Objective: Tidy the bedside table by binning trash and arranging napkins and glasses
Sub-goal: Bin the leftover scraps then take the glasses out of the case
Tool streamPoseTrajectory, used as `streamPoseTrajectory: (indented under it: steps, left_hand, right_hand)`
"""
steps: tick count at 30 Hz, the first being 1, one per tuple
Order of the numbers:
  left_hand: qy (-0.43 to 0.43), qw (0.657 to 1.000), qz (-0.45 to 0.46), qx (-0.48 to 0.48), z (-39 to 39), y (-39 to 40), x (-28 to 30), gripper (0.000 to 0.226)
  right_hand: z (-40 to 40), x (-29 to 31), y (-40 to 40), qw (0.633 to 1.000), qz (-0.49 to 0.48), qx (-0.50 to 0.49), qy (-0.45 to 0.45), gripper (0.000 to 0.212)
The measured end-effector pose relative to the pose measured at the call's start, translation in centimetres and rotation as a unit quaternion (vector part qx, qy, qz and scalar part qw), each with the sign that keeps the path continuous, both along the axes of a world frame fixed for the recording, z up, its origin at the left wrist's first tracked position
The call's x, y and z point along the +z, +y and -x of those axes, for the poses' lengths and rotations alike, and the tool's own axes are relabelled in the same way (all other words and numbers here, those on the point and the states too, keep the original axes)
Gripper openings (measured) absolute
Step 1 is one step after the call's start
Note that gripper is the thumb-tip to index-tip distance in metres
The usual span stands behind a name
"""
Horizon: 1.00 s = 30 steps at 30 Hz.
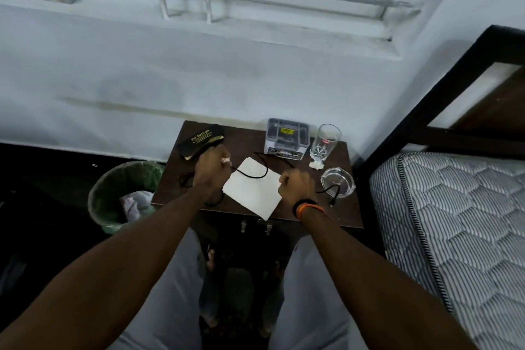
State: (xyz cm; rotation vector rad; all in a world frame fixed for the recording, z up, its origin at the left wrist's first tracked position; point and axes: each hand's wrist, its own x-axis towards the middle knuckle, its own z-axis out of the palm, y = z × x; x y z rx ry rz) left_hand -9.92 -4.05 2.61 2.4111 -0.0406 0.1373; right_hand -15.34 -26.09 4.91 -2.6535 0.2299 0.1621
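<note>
Tidying is partly done; both hands work over the small dark wooden bedside table (pixel 335 216).

The left hand (pixel 211 169) is curled and pinches a small white scrap (pixel 226 160); the right hand (pixel 295 183) is closed in a fist, seemingly on the thin black cable (pixel 255 176) crossing the flat white napkin (pixel 252 193). A crumpled white scrap (pixel 316 165) lies by the tall clear glass (pixel 325 143). The green-lined bin (pixel 113 199) stands close at the left; the bed crowds the right edge.
</note>
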Motion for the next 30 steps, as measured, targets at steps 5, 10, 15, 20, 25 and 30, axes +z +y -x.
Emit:
streamPoseTrajectory:
  steps: [5, 10, 15, 20, 25, 30]
  left_hand:
    - [0.043, 0.994, 0.086, -0.045, -0.5, -4.5, -0.1, 0.005]
    - [0.080, 0.983, 0.159, -0.034, -2.2, -6.9, -1.0, 0.008]
    - [0.092, 0.979, 0.180, -0.012, -4.0, -7.0, -2.4, 0.015]
    - [0.081, 0.979, 0.187, 0.001, -5.4, -6.2, -3.6, 0.014]
    - [0.071, 0.976, 0.206, -0.005, -5.8, -5.6, -4.1, 0.009]
    - [0.070, 0.976, 0.205, -0.006, -5.2, -5.0, -4.0, 0.010]
  right_hand:
    - [-1.7, 0.1, -2.9, 0.998, 0.049, -0.018, 0.024, 0.024]
    - [-5.3, -1.4, -4.8, 0.995, 0.081, -0.021, 0.057, 0.032]
    - [-8.6, -3.4, -5.9, 0.984, 0.146, 0.007, 0.106, 0.047]
    - [-10.0, -4.3, -5.9, 0.971, 0.199, -0.007, 0.133, 0.060]
    - [-11.0, -5.6, -5.9, 0.974, 0.178, -0.029, 0.135, 0.055]
    - [-10.6, -5.5, -5.5, 0.976, 0.197, -0.006, 0.090, 0.036]
